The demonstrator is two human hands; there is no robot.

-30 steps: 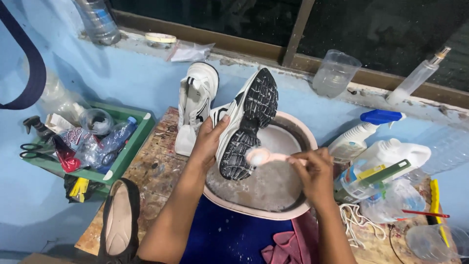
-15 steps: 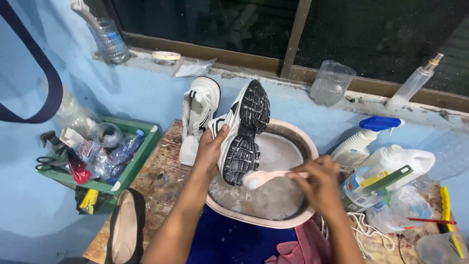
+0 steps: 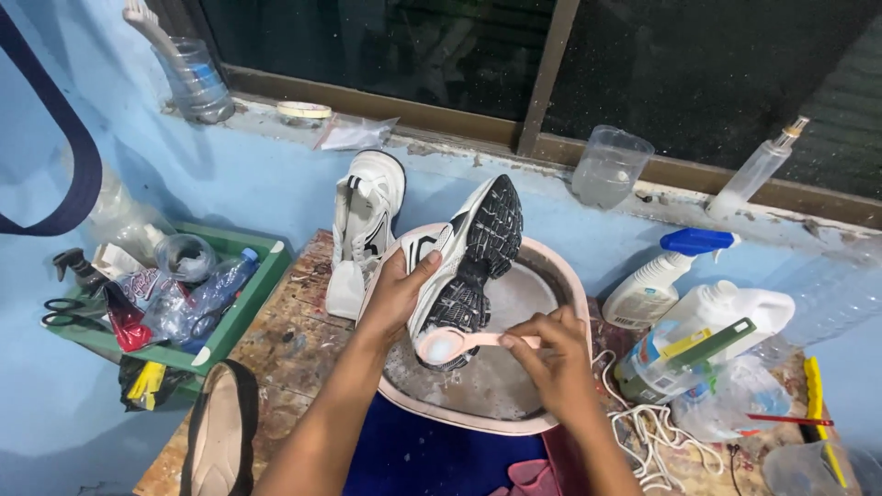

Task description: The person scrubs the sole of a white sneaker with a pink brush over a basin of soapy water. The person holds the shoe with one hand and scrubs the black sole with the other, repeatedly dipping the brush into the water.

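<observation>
Head view: our left hand (image 3: 397, 296) grips a white sneaker (image 3: 464, 262), sole up, over the pink basin (image 3: 574, 303) of soapy water, while our right hand (image 3: 551, 354) pinches a pink brush (image 3: 459, 343) against the heel, beside a second sneaker (image 3: 366, 225).

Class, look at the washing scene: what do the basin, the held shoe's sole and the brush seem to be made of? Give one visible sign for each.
Basin: likely plastic, smooth pink moulded rim.
Shoe sole: probably rubber, dark matt studded tread.
Brush: seemingly plastic, glossy pink one-piece handle.
</observation>
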